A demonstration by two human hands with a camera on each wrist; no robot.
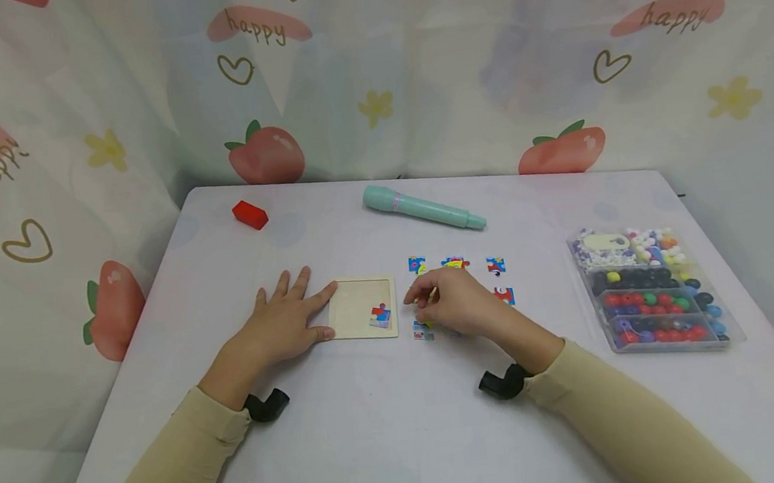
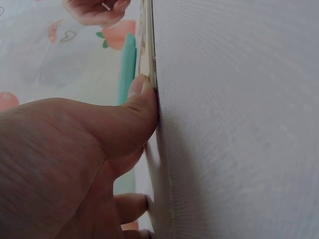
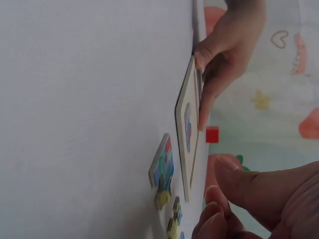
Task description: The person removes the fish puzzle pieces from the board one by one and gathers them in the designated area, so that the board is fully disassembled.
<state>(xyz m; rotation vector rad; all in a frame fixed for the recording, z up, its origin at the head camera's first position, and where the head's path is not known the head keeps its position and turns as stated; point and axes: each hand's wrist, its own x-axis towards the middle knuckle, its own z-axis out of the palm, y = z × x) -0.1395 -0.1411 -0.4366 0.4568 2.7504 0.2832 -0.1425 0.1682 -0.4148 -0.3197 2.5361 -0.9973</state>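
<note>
A square wooden puzzle board (image 1: 351, 303) with a raised rim lies on the table, one coloured jigsaw piece (image 1: 379, 316) in its lower right corner. My left hand (image 1: 286, 321) is spread flat beside it, with thumb and index fingertip at the board's left edge. In the left wrist view the thumb (image 2: 137, 107) presses against that edge. Over the loose pieces right of the board hovers my right hand (image 1: 459, 301), fingers bent, nothing visible between them. A loose piece (image 3: 163, 162) lies below it in the right wrist view. The hand partly hides several pieces.
A teal microphone-shaped object (image 1: 424, 207) lies behind the pieces. At the back left is a red block (image 1: 250, 215). A clear compartment box (image 1: 654, 290) of coloured beads stands on the right. Patterned cloth (image 1: 370, 64) hangs behind the white table.
</note>
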